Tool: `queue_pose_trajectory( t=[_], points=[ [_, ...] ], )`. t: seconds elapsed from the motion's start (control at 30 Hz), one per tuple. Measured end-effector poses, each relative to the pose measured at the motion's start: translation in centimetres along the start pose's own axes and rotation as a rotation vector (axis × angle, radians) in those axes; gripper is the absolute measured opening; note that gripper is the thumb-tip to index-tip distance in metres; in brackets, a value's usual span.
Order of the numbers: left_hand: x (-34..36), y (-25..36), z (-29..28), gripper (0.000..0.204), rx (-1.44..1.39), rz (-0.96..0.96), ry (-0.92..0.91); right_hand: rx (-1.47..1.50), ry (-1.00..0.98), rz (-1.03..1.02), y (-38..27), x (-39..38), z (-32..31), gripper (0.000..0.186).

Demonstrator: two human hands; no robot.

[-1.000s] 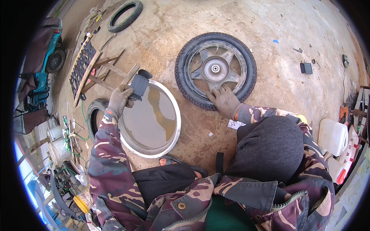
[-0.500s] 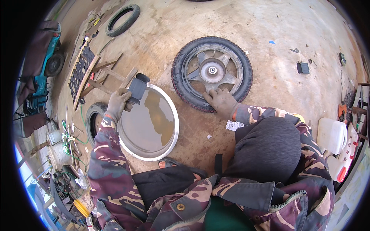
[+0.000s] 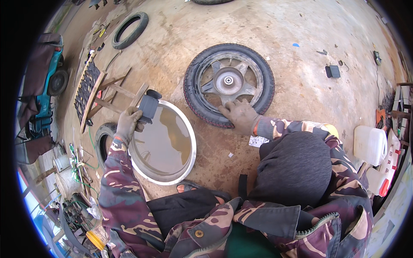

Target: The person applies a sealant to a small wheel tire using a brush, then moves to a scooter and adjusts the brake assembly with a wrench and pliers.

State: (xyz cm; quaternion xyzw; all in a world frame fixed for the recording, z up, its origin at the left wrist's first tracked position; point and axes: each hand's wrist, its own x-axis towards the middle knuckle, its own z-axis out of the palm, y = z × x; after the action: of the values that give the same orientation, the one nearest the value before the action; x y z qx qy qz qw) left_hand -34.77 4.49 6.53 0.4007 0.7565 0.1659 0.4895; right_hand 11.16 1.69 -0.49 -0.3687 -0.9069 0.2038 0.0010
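A dark grey rectangular plastic piece with a rounded lip (image 3: 148, 107) is gripped at its near left edge by my gloved left hand (image 3: 129, 123). It is held over the far left rim of a round metal basin (image 3: 193, 151) of murky water. To the right, a motorcycle wheel with its tyre (image 3: 192, 97) lies flat on the floor, star-shaped spokes and hub facing up. My gloved right hand (image 3: 242, 116) rests on its near side, fingers apart, fingertips at the rim. The hand covers that part of the tyre.
A wooden folding stool (image 3: 93, 102) stands left of the basin. Loose tyres (image 3: 130, 30) lie at the far left and beside the basin. Another dark plastic piece (image 3: 332, 72) is on the floor at right. White jugs (image 3: 370, 145) stand at the right edge. A teal vehicle (image 3: 46, 99) is far left.
My view has shifted slightly, so the scene sits a little lower and further left. Both hands keep nearly the same places on the plastic piece and the wheel.
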Motion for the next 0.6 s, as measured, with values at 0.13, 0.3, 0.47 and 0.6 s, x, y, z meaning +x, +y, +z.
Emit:
queue_pose_trajectory(
  t=[0.13, 0.3, 0.47, 0.6],
  points=[
    [0.04, -0.04, 0.01, 0.021, 0.001, -0.006, 0.002, 0.026, 0.009, 0.007, 0.0, -0.08, -0.17, 0.083],
    [0.24, -0.41, -0.12, 0.021, -0.029, -0.002, 0.007, 0.05, 0.038, 0.008, -0.02, -0.04, 0.0, 0.089],
    [0.48, -0.71, -0.28, 0.02, -0.05, 0.003, -0.015, 0.065, 0.039, 0.02, 0.01, 0.16, 0.22, 0.091],
    [0.43, -0.77, -0.33, 0.017, -0.045, 0.014, -0.02, 0.085, 0.061, 0.028, 0.05, -0.02, 0.29, 0.092]
  ],
)
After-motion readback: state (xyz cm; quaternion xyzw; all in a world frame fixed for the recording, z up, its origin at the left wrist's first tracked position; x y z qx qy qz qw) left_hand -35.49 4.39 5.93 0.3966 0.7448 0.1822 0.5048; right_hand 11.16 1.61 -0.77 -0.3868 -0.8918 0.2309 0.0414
